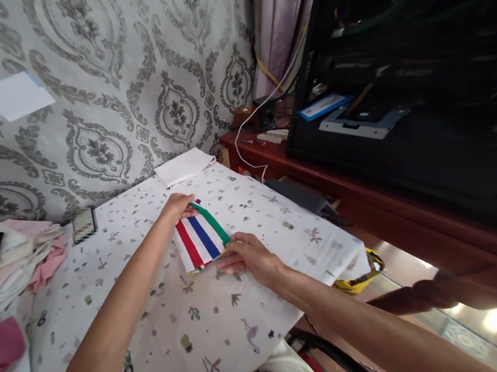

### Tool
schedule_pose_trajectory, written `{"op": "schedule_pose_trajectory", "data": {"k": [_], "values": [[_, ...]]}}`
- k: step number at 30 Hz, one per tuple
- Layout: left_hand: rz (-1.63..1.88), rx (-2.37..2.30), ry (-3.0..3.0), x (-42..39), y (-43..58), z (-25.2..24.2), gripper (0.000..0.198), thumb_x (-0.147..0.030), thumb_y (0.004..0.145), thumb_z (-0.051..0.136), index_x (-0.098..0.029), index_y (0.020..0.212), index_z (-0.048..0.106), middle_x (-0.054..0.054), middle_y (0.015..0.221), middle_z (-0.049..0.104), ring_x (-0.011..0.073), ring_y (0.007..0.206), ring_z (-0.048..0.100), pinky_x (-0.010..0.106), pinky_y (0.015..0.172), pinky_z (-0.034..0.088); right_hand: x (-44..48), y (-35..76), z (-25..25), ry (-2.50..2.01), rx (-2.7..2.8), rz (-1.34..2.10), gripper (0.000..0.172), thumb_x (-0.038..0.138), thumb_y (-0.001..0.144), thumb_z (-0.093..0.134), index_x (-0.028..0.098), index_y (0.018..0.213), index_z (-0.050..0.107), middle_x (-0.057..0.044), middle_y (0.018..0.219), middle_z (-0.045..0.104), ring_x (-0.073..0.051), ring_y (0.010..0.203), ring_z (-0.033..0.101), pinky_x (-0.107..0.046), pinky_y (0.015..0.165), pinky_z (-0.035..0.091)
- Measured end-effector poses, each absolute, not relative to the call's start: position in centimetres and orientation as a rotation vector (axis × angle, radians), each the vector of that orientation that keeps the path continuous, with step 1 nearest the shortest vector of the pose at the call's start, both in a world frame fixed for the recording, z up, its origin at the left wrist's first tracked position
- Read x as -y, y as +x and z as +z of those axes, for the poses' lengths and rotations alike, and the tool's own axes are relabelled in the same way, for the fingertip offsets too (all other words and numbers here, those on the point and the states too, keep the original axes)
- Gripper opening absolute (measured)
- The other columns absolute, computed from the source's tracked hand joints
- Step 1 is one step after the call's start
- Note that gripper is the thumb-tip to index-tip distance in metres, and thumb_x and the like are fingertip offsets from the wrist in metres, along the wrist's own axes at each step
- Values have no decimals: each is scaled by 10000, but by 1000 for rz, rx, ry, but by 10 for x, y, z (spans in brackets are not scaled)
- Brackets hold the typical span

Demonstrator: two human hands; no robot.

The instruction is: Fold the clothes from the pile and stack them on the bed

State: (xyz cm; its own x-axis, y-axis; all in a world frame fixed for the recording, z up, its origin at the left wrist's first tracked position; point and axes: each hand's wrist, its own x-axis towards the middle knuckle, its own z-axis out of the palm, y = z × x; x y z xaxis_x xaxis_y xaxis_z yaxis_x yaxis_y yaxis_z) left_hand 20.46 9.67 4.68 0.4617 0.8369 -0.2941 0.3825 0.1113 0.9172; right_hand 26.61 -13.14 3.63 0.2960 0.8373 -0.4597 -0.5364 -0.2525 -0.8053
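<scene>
Cloth: striped cloth (201, 239), small and folded, with red, blue and green bands on white; it lies flat near the middle of the table cover (176, 323), a white sheet printed with small leaves and flowers.
Left hand: left hand (179, 206) rests on the far edge of the striped cloth, fingers curled over the green band and pressing it down.
Right hand: right hand (251, 257) lies on the near corner of the cloth, fingers extended flat; whether it pinches the edge or only presses, I cannot tell.
Nearby: white folded cloth (183, 165) sits at the far edge of the table; pile of pink and white clothes (4, 268) is heaped at the left, well apart from the hands.
Risk: the fold could slip open if either hand lifts unevenly; the loose table cover may bunch under pressure and skew the edges.
</scene>
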Motion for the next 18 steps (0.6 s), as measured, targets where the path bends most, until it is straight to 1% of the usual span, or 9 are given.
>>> {"op": "schedule_pose_trajectory", "data": {"k": [2, 4, 6, 8, 10, 13, 15, 16, 18], "values": [[489, -1124, 1513, -96, 206, 43, 197, -274, 823, 734, -128, 779, 611, 13, 544, 584, 149, 541, 637, 322, 695, 611, 131, 270, 37, -1270, 328, 1340, 167, 93, 833, 584, 195, 763, 471, -44, 661, 699, -180, 583, 726, -209, 492, 541], [527, -1105, 1541, -93, 202, 42, 126, -241, 869, 664, -122, 874, 624, 19, 610, 613, 145, 596, 663, 314, 753, 605, 131, 273, 37, -1286, 341, 1332, 155, 92, 856, 560, 191, 771, 476, -49, 664, 697, -178, 590, 728, -204, 493, 540], [574, -1075, 1570, -86, 193, 42, 153, -218, 895, 606, -128, 1016, 628, 40, 741, 672, 153, 722, 702, 316, 839, 589, 130, 276, 36, -1296, 357, 1331, 139, 105, 870, 552, 191, 786, 483, -51, 671, 701, -174, 590, 726, -207, 497, 542], [603, -1004, 1772, -72, 179, 42, 257, -245, 913, 571, -152, 1147, 619, 81, 947, 722, 192, 929, 712, 354, 948, 551, 130, 278, 34, -1294, 380, 1342, 125, 130, 868, 565, 196, 800, 483, -50, 674, 705, -171, 578, 719, -215, 502, 543], [587, -899, 2163, -52, 163, 38, 354, -325, 946, 523, -172, 1256, 599, 124, 1185, 701, 252, 1156, 645, 424, 1068, 470, 131, 280, 30, -1286, 407, 1361, 117, 173, 858, 587, 203, 817, 481, -44, 678, 706, -170, 576, 714, -227, 512, 543], [435, -833, 2664, -22, 145, 25, 524, -464, 992, 419, -153, 1405, 508, 170, 1449, 551, 309, 1393, 457, 514, 1191, 297, 135, 285, 24, -1379, 498, 1332, 144, 284, 845, 603, 215, 902, 490, 0, 636, 677, -155, 483, 643, -232, 455, 472], [311, -889, 2789, -7, 141, 15, 622, -532, 1000, 375, -123, 1463, 448, 186, 1546, 430, 314, 1476, 332, 529, 1226, 213, 135, 290, 23, -1559, 680, 1127, 202, 336, 849, 584, 218, 997, 514, 54, 554, 604, -141, 418, 545, -233, 435, 398], [271, -915, 2823, -3, 141, 11, 655, -554, 1003, 351, -112, 1479, 428, 187, 1577, 376, 309, 1500, 277, 528, 1235, 187, 133, 292, 24, -1652, 813, 967, 220, 342, 861, 563, 215, 1037, 531, 72, 524, 564, -142, 423, 517, -240, 453, 384], [240, -942, 2867, 1, 143, 5, 693, -578, 1009, 298, -100, 1499, 404, 182, 1606, 313, 300, 1520, 220, 529, 1241, 164, 118, 297, 29, -1772, 1105, 636, 232, 319, 897, 512, 208, 1091, 573, 65, 538, 550, -159, 509, 547, -261, 539, 409]]}}
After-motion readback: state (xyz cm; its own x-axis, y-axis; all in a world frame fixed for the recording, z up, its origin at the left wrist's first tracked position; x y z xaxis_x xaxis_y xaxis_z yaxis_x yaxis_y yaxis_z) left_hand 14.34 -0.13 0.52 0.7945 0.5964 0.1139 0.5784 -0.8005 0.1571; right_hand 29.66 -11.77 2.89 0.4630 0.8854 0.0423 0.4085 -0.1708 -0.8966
